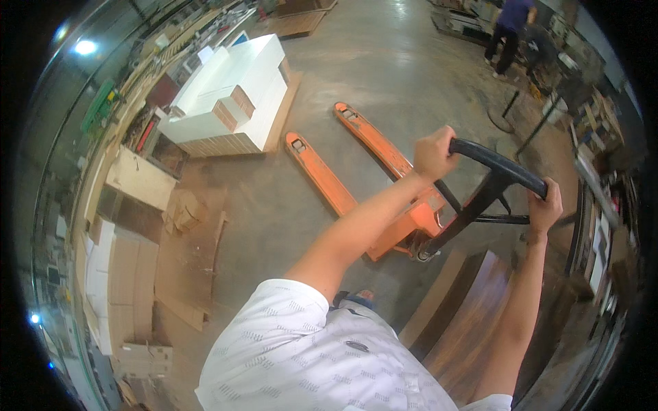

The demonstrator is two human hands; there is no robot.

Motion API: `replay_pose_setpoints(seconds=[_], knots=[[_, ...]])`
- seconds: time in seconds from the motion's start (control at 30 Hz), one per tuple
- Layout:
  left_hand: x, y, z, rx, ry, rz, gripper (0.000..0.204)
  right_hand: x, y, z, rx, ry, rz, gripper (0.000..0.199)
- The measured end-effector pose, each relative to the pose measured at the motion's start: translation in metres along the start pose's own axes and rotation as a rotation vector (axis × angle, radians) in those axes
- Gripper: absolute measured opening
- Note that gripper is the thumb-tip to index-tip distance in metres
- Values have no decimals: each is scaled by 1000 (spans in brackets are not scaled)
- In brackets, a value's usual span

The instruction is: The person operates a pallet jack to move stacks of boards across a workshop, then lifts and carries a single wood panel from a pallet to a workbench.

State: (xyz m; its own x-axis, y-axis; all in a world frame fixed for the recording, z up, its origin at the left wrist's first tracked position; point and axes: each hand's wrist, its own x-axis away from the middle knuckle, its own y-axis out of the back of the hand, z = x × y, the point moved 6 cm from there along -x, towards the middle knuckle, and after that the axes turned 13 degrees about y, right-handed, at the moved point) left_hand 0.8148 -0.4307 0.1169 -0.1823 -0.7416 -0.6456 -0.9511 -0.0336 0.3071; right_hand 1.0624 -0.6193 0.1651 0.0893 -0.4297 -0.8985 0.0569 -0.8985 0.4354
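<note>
Both my hands grip the black loop handle of an orange pallet jack. My left hand is closed round the handle's left end, and my right hand is wrapped round its right end. The handle leans toward the right on its black shaft. Low on the concrete floor, the pallet jack points its two orange forks away and to the left, with nothing lying on them. Beyond the fork tips and to the left is a stack of white panels on a brown board.
Brown-topped boards lie stacked close at my right. Flattened cardboard and white-edged panels line the left side. A person in dark clothes stands at the far right near clutter. Grey concrete floor stretches ahead.
</note>
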Motion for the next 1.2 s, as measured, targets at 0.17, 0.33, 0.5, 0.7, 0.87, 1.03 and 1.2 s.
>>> replay_pose_setpoints(seconds=[0.17, 0.33, 0.5, 0.7, 0.87, 1.03, 1.2], knots=[[-68, -57, 42, 9, 120, 50, 30, -43, -110, -96, 8, -26, 7, 18], [-144, -109, 85, -40, 105, -89, 28, -93, -219, -171, -26, 24, -39, 20], [-221, -148, 135, -119, 192, -183, 25, -146, -338, -239, -116, 63, -110, 19], [-312, -185, 192, -237, 196, -277, 24, -214, -464, -297, -285, 90, -73, 15], [-404, -172, 298, -293, 262, -334, 24, -269, -557, -282, -367, 66, 53, 11], [-514, -203, 370, -298, 179, -376, 24, -319, -656, -326, -441, 92, 209, 22], [-579, -248, 409, -314, 222, -456, 24, -370, -776, -396, -544, 165, 168, 19]])
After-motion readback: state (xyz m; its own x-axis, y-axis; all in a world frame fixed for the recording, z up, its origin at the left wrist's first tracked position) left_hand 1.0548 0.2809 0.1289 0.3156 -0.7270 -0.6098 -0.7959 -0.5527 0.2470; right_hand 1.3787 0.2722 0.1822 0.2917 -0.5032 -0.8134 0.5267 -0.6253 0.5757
